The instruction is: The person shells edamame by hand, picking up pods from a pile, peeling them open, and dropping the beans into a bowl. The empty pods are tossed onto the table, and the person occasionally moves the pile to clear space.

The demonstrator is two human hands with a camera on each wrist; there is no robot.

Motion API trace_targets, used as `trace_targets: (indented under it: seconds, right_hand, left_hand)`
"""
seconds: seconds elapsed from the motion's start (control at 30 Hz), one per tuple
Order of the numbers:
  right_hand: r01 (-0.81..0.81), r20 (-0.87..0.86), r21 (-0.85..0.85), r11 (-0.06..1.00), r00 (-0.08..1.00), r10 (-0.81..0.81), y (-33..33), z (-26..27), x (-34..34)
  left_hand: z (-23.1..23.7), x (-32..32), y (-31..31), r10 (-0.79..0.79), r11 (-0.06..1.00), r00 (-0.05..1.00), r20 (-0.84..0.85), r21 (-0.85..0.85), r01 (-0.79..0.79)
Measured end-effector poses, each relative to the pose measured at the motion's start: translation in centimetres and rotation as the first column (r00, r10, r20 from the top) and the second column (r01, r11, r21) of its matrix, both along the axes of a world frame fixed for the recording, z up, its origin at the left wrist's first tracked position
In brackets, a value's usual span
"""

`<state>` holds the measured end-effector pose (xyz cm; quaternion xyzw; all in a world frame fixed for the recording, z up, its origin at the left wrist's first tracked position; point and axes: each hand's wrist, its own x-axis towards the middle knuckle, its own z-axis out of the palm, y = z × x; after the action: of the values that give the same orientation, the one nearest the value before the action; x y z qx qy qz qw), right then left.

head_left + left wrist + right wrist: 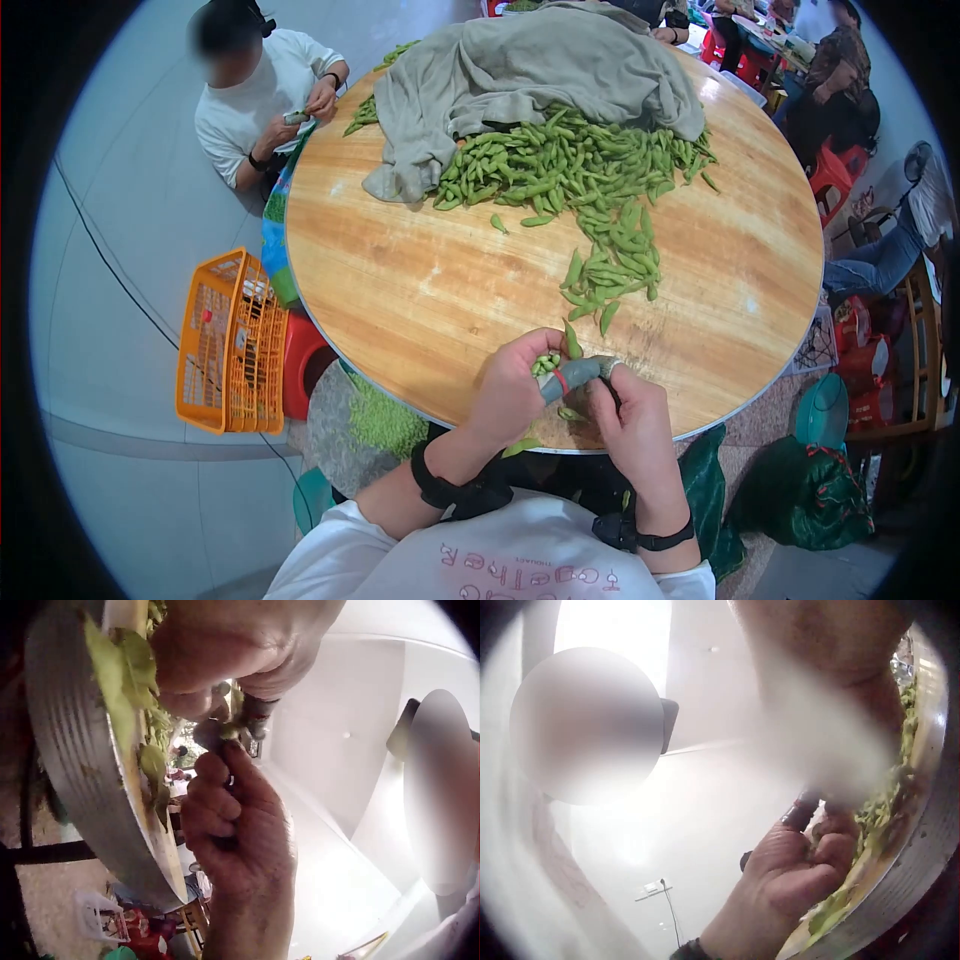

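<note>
Green beans are resting within the left hand's curled grip; the right hand is curling alongside, its hold unclear.

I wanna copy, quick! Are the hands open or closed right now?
Left hand: closed around shelled beans.
Right hand: fingers curled, can't tell if holding anything.
</note>
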<state>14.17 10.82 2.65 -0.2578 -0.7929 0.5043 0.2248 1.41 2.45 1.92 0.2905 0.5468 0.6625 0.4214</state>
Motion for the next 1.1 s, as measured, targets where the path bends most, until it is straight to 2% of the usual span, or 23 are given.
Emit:
trace_targets:
  seconds: [0.03, 0.1, 0.13, 0.17, 0.2, 0.27, 0.3, 0.33, 0.37, 0.4, 0.43, 0.47, 0.5, 0.53, 0.6, 0.63, 0.7, 0.83, 0.87, 0.9, 0.93, 1.0, 1.1]
  right_hand:
    - [0.022, 0.000, 0.026, 0.999, 1.000, -0.022, 0.2, 0.2, -0.1]
    - [0.046, -0.002, 0.054, 0.997, 0.999, -0.046, 0.7, 0.0, -0.2]
    - [0.017, -0.036, -0.193, 0.981, 0.999, -0.024, 1.2, -0.5, -0.1]
    - [-0.022, -0.076, -0.426, 0.904, 0.997, -0.011, 1.5, -0.8, -0.1]
    - [-0.023, -0.078, -0.424, 0.905, 0.997, -0.012, 1.8, -0.6, -0.1]
    - [-0.029, -0.032, -0.746, 0.666, 0.999, 0.008, 2.1, 0.1, -0.1]
    - [-0.031, -0.034, -0.743, 0.669, 0.999, 0.008, 1.8, -0.1, -0.3]
    - [0.042, -0.016, -0.499, 0.866, 0.998, -0.058, 1.3, -0.6, -0.7]
    - [0.120, -0.018, -0.207, 0.971, 0.992, -0.126, 0.9, -0.8, -1.0]
    - [0.119, -0.018, -0.205, 0.971, 0.992, -0.126, 0.7, -0.6, -1.2]
    - [0.142, 0.019, -0.021, 0.990, 0.990, -0.141, 0.5, -0.4, -1.4]
    - [0.151, 0.052, 0.166, 0.974, 0.985, -0.162, 0.5, -0.2, -1.5]
    - [0.158, 0.047, 0.198, 0.967, 0.984, -0.170, 0.6, -0.4, -1.7]
    - [0.155, 0.044, 0.202, 0.967, 0.985, -0.167, 0.8, -0.7, -1.9]
    - [0.122, -0.042, -0.256, 0.959, 0.990, -0.138, 1.3, -1.2, -1.9]
    - [0.118, -0.039, -0.257, 0.959, 0.990, -0.132, 1.5, -0.8, -1.7]
    - [0.052, -0.031, -0.747, 0.663, 0.993, -0.113, 2.2, 0.8, -1.6]
    - [0.005, 0.017, -0.543, 0.839, 1.000, 0.005, 3.4, 0.3, -1.3]
    - [0.119, -0.007, -0.264, 0.957, 0.992, -0.125, 3.4, 0.7, -1.6]
    - [0.243, -0.070, 0.035, 0.969, 0.968, -0.240, 3.4, 1.0, -1.8]
    - [0.243, -0.067, 0.036, 0.969, 0.968, -0.240, 3.4, 1.0, -1.9]
    - [-0.014, 0.075, 0.256, 0.967, 0.997, -0.006, 3.4, 1.1, -1.9]
    - [-0.076, 0.125, 0.214, 0.974, 0.991, 0.050, 3.9, 1.2, -1.5]
  left_hand:
    - [0.0, -0.1, 0.0, -0.002, 1.000, 1.000, -0.004, 0.002, 0.002]
    - [-0.1, -0.6, 0.0, -0.058, 0.996, 0.971, -0.231, -0.078, 0.040]
    - [-0.3, -0.7, 0.0, -0.059, 0.996, 0.970, -0.234, -0.077, 0.042]
    - [-0.5, -0.9, 0.1, -0.128, 0.992, 0.992, 0.017, -0.018, 0.128]
    - [-0.7, -1.2, 0.1, -0.204, 0.979, 0.943, 0.263, 0.059, 0.195]
    - [-1.3, -1.9, -0.1, -0.253, 0.967, 0.883, 0.395, 0.112, 0.227]
    - [-1.3, -2.1, 0.0, -0.302, 0.953, 0.802, 0.516, 0.168, 0.251]
    - [-1.0, -1.8, 0.3, -0.306, 0.952, 0.803, 0.512, 0.173, 0.252]
    - [-0.6, -1.1, 0.5, -0.183, 0.983, 0.870, 0.458, 0.094, 0.157]
    - [-0.4, -0.4, 0.7, -0.056, 0.998, 0.918, 0.393, 0.020, 0.052]
    - [-0.7, -0.1, 0.9, -0.055, 0.998, 0.918, 0.392, 0.022, 0.051]
    - [-1.2, 0.1, 1.1, 0.006, 1.000, 0.966, 0.257, 0.009, -0.009]
    - [-1.4, 0.2, 1.3, 0.071, 0.997, 0.991, 0.116, 0.007, -0.072]
    - [-1.2, 0.0, 1.4, 0.073, 0.997, 0.991, 0.114, 0.011, -0.075]
    - [-1.0, -0.1, 1.2, 0.006, 0.998, 0.945, 0.328, 0.056, -0.026]
    - [-1.1, -0.3, 1.1, 0.011, 0.998, 0.943, 0.331, 0.055, -0.031]
    - [-1.2, -0.8, 1.1, -0.105, 0.992, 0.865, 0.491, 0.116, 0.055]
    - [-0.6, -0.6, 1.3, -0.112, 0.993, 0.828, 0.549, 0.097, 0.071]
    - [-0.6, -0.3, 1.5, -0.048, 0.998, 0.984, 0.172, 0.039, 0.042]
    - [-0.7, -0.1, 1.6, 0.007, 1.000, 0.972, -0.237, -0.002, -0.007]
    - [-1.0, 0.1, 1.6, 0.006, 1.000, 0.972, -0.234, -0.001, -0.007]
    - [-1.5, 0.3, 1.5, 0.017, 1.000, 0.883, -0.469, -0.012, -0.025]
    - [-1.3, -0.1, 1.1, -0.065, 0.997, 0.866, -0.496, -0.058, 0.041]
